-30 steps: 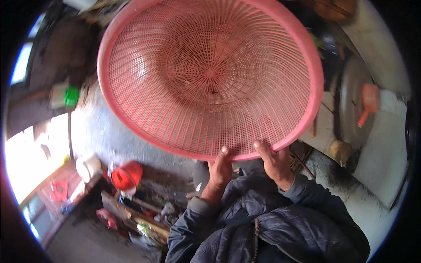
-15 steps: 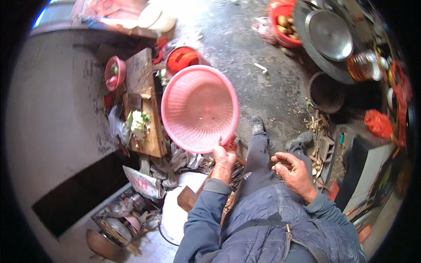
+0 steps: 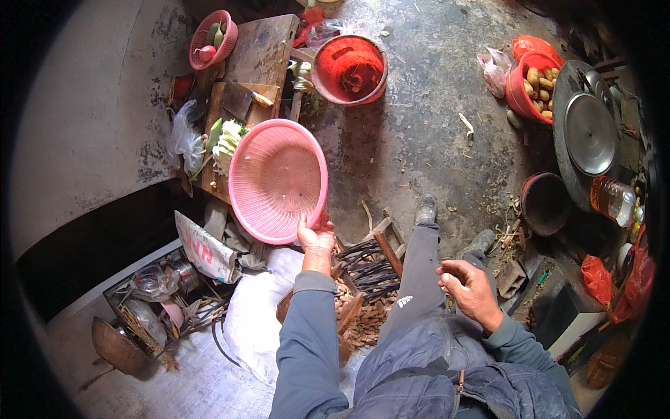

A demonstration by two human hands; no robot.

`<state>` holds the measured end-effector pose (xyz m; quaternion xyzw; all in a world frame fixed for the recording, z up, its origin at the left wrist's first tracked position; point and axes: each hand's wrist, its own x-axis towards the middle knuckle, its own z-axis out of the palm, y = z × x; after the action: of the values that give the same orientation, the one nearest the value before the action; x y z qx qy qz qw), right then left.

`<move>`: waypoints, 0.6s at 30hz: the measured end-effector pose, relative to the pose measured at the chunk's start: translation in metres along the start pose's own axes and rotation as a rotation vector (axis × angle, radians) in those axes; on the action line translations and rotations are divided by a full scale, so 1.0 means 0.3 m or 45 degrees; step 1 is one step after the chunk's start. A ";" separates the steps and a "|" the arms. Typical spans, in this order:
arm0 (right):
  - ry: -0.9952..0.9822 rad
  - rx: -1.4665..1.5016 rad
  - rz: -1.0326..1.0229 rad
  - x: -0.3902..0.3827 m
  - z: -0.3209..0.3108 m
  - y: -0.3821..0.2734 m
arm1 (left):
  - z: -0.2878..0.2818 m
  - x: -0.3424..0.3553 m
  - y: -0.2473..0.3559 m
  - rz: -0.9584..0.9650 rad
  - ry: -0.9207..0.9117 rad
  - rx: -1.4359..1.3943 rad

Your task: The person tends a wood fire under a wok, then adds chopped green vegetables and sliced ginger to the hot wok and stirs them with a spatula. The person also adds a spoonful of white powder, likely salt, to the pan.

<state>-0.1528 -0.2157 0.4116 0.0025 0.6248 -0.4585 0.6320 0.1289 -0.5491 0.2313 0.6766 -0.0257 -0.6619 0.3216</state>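
My left hand (image 3: 317, 241) is closed on the near rim of a pink plastic basket (image 3: 279, 174), which tilts so that its hollow, ribbed inside faces me. Nothing but a few specks shows inside it. Behind the basket's left edge, chopped pale-green vegetable (image 3: 228, 143) lies on a wooden board, partly covered from view. A cleaver (image 3: 238, 100) with a wooden handle rests just beyond the pieces. My right hand (image 3: 471, 290) hovers over my legs, its fingers loosely bent and the thumb apart, with nothing visible in it.
A bucket with a red inside (image 3: 349, 70) stands beyond the basket. A smaller pink basket (image 3: 213, 42) holds vegetables at the far left. On the right are a red tub of potatoes (image 3: 516, 91), a metal lid (image 3: 590, 133) and a dark bucket (image 3: 544, 202). A white sack (image 3: 258, 314) lies near my left arm.
My left hand has carried the pink basket left toward the board with the chopped vegetable. The view has shifted, showing more floor on the right. My right hand looks much the same.
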 end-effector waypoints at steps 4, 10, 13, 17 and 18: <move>0.008 0.001 0.021 0.027 0.014 -0.006 | -0.022 0.045 0.096 0.007 0.060 0.050; 0.025 -0.028 -0.005 0.033 0.038 -0.020 | 0.198 0.111 0.502 0.232 -0.156 0.120; 0.033 -0.009 -0.010 0.031 0.047 -0.015 | 0.351 0.114 0.698 0.598 -0.152 -0.038; 0.037 0.033 -0.040 0.017 0.059 0.003 | 0.456 0.086 0.761 0.585 -0.128 0.109; 0.052 -0.003 -0.040 0.010 0.060 0.007 | 0.463 0.082 0.702 0.625 -0.191 0.246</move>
<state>-0.1379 -0.2265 0.4121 0.0013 0.6381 -0.4674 0.6119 0.0874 -0.7830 0.3202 0.6267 -0.2757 -0.6068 0.4038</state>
